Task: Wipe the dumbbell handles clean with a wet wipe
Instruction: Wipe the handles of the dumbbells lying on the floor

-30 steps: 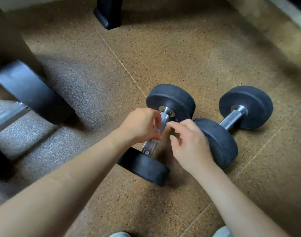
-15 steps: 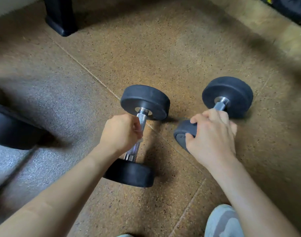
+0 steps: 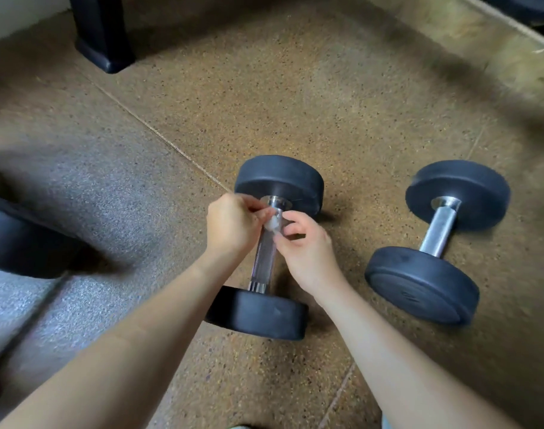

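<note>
Two black dumbbells with chrome handles lie on the speckled rubber floor. The near dumbbell (image 3: 264, 264) is at centre, the other dumbbell (image 3: 439, 230) to its right with a bare handle. A small crumpled white wet wipe (image 3: 273, 223) sits against the upper end of the near dumbbell's handle. My left hand (image 3: 233, 224) pinches the wipe from the left. From the right, my right hand (image 3: 306, 249) pinches the same wipe with thumb and forefinger. Both hands hover over that handle.
A black equipment foot (image 3: 102, 41) stands at the back left. A large dark weight (image 3: 20, 239) lies at the left edge on a grey floor patch. A raised ledge (image 3: 512, 41) runs along the back right.
My right hand left the right dumbbell's near end and came back to the wipe on the centre dumbbell's handle. My left hand stayed on that handle. The right dumbbell now lies uncovered.
</note>
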Demonstrator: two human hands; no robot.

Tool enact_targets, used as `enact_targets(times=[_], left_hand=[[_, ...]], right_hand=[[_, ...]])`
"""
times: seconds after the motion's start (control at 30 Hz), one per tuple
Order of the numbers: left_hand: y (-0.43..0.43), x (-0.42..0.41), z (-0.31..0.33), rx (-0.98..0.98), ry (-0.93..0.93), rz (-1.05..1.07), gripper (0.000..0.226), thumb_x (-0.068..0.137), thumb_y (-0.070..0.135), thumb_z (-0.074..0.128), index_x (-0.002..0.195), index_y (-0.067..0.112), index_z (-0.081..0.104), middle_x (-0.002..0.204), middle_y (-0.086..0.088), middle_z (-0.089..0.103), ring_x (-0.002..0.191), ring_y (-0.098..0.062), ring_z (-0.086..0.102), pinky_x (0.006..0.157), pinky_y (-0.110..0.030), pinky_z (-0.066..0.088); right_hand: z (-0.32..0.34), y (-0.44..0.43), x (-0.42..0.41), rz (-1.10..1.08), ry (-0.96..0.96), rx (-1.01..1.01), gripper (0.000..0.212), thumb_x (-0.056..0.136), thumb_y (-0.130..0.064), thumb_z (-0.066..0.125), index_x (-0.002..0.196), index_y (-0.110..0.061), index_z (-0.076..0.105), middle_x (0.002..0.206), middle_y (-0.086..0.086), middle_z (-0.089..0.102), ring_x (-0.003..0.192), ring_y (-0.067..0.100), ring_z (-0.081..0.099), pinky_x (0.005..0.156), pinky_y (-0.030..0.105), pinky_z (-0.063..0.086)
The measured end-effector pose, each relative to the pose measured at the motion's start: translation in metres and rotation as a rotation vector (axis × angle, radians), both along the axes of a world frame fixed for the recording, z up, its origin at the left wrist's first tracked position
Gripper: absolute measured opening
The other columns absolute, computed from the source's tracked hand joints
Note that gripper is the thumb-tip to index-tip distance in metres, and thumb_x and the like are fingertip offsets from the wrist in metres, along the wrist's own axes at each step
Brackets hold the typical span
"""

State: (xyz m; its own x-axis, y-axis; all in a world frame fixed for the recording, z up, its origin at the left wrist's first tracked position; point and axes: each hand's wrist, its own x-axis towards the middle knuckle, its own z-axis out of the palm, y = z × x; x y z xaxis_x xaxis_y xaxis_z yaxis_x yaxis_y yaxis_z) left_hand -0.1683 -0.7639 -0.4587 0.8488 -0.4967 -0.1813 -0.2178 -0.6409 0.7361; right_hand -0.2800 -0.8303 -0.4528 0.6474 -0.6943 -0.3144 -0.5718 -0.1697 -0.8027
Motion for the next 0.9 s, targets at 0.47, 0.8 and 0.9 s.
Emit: enact_targets(times=[0.47,0.8,0.9], left_hand=[[0.006,-0.026,-0.001,0.02,0.073,-0.312,0.011,0.069,0.03,0.085,0.072,0.023,0.077,0.067,0.011,0.069,0.068,-0.005,0.064,0.067,-0.015,0.045],[0.056,-0.047,0.02,-0.152,0.352,-0.557,0.038,0.084,0.054,0.061,0.117,0.036,0.059,0.111,0.013,0.068,0.105,0.002,0.061,0.096,-0.029,0.048],[0.067,-0.077,0.013,-0.059,0.142,-0.562,0.074,0.069,0.077,0.05,0.125,0.028,0.054,0.12,0.011,0.059,0.111,-0.005,0.05,0.095,-0.017,0.033]], right_hand=[[0.006,-0.016,-0.032,0.177,0.076,-0.1,0.044,0.078,-0.017,0.075,0.12,-0.026,0.065,0.117,-0.002,0.049,0.095,0.009,0.056,0.08,0.01,0.043],[0.006,-0.055,-0.048,0.539,0.086,-0.553,0.007,0.077,-0.005,0.07,0.081,-0.008,0.074,0.083,0.005,0.065,0.075,0.024,0.062,0.07,0.033,0.049],[0.009,-0.07,-0.038,0.422,0.131,-0.647,0.014,0.078,-0.011,0.057,0.078,-0.008,0.07,0.078,0.006,0.06,0.069,0.031,0.058,0.061,0.04,0.049]])
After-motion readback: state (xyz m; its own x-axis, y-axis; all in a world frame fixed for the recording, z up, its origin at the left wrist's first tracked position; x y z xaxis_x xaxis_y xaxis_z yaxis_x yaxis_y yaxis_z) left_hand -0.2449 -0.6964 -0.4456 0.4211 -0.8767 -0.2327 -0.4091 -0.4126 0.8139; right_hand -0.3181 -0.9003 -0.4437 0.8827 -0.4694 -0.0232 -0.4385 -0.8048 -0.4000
